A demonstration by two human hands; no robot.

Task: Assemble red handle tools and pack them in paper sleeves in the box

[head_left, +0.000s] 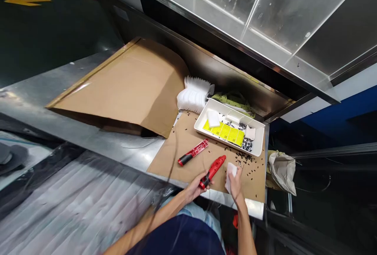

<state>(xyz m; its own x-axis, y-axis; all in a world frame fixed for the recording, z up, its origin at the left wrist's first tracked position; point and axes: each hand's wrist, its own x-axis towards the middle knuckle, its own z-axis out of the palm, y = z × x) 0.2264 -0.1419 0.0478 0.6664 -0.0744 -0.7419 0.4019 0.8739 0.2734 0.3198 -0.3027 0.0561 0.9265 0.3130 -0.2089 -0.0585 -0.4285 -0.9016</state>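
Observation:
My left hand (196, 187) is shut around a red and black cordless rotary tool (212, 171), whose tip points up and away from me. My right hand (236, 183) pinches a small white pad (231, 176), which hides part of my fingers. Both hands are at the near edge of a brown cardboard sheet (179, 145). Many small dark pieces (250, 161) lie scattered on the cardboard just beyond my right hand. A red utility knife with a black grip (193, 152) lies on the cardboard ahead of my left hand, not touching it.
A white compartment tray (226, 117) holds yellow label sheets, white pads and dark pieces. A stack of white pieces (193, 97) stands beside it. A large cardboard sheet (123, 86) lies on the steel counter. A crumpled paper bag (282, 171) sits to the right, below a steel overhang.

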